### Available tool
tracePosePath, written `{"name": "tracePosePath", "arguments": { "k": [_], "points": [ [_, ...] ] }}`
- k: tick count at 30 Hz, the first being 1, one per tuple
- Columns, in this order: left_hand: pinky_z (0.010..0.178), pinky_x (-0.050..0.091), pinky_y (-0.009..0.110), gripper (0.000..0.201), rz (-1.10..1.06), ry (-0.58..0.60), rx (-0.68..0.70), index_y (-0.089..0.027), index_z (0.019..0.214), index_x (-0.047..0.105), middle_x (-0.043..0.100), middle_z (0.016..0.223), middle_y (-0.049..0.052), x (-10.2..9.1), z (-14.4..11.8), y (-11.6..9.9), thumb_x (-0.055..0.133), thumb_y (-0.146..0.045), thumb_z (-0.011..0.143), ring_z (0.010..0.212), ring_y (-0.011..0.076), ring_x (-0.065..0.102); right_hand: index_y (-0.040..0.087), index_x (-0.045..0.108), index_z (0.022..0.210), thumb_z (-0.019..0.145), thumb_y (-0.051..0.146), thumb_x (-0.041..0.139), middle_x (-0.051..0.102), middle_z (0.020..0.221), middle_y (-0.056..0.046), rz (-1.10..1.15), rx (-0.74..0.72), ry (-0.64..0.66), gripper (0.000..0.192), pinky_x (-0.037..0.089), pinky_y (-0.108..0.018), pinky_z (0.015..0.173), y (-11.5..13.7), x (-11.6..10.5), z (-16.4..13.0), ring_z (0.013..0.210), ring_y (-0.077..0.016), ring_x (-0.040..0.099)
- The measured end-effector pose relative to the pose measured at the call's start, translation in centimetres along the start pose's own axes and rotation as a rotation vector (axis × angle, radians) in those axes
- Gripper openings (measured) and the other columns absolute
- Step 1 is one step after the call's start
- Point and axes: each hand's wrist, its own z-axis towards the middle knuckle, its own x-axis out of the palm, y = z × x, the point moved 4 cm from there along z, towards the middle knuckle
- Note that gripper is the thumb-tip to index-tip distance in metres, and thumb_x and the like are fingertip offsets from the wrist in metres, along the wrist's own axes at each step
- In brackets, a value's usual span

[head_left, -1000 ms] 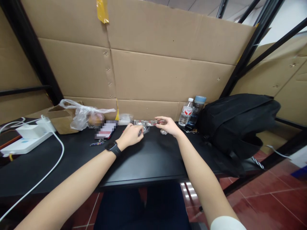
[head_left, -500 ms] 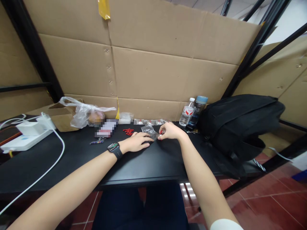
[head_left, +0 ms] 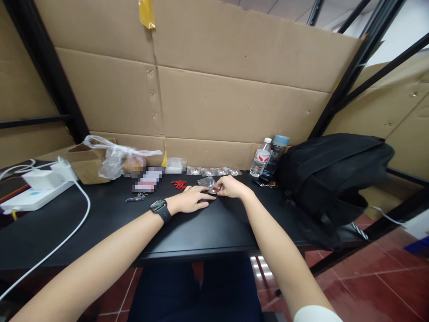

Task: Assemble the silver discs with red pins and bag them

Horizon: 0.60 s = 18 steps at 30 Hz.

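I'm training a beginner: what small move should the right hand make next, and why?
Perhaps ease the small red-marked item into the clear bag: the right hand pinches it at the bag's near end, the left hand lies close by, and four packets behind show red inside. How deep it sits is unclear.

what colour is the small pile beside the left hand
The small pile is red; the head view shows it.

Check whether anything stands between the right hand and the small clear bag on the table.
Nothing visible does: the right hand is at the right side of the clear bag. The left hand lies close by, reaching in from the left, but not between them.
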Motion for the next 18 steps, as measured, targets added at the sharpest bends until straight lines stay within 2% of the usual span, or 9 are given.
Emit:
{"name": "tracePosePath", "arguments": {
  "k": [4,9,14,16,18],
  "points": [
    [0.110,0.036,0.055,0.041,-0.018,-0.005,-0.015,-0.044,0.139,0.058,0.041,0.159,0.005,0.0,0.0,0.1,0.050,-0.042,0.099,0.142,0.0344,0.041,0.017,0.075,0.091,0.070,0.016,0.083,0.068,0.080,-0.002,-0.078,0.040,-0.112,0.022,0.041,-0.025,0.067,-0.2,0.2,0.5,0.071,-0.0149,0.060],
    [0.110,0.036,0.054,0.041,-0.025,-0.005,-0.011,-0.044,0.138,0.060,0.038,0.161,0.004,-0.4,-0.1,-0.1,0.052,-0.040,0.098,0.144,0.0348,0.040,0.024,0.070,0.099,0.075,0.028,0.083,0.066,0.099,-0.006,-0.217,0.133,-0.259,0.028,0.042,-0.027,0.073,0.2,0.7,1.0,0.089,-0.0204,0.061],
    [0.107,0.037,0.046,0.037,-0.030,0.006,0.030,-0.043,0.133,0.064,0.046,0.156,0.003,-0.9,-0.2,-0.4,0.050,-0.040,0.098,0.138,0.0307,0.047,0.024,0.067,0.102,0.080,0.031,0.079,0.064,0.106,-0.007,-0.202,0.241,-0.364,0.026,0.043,-0.028,0.072,0.0,1.3,1.4,0.089,-0.0205,0.061],
    [0.104,0.037,0.041,0.032,-0.032,-0.035,0.041,-0.039,0.122,0.071,0.055,0.147,0.002,-1.4,-0.3,-0.4,0.052,-0.039,0.097,0.133,0.0282,0.052,0.023,0.067,0.105,0.076,0.032,0.082,0.064,0.103,-0.006,-0.122,0.198,-0.338,0.033,0.044,-0.028,0.074,-0.2,1.2,1.6,0.088,-0.0195,0.060],
    [0.101,0.037,0.038,0.026,-0.017,-0.091,0.023,-0.034,0.110,0.074,0.062,0.135,0.002,-1.8,-0.3,-0.1,0.054,-0.033,0.094,0.125,0.0257,0.057,0.021,0.069,0.106,0.075,0.033,0.082,0.064,0.096,-0.004,-0.005,0.062,-0.263,0.035,0.044,-0.027,0.075,-0.1,0.8,1.6,0.086,-0.0183,0.059]
  ]
}}
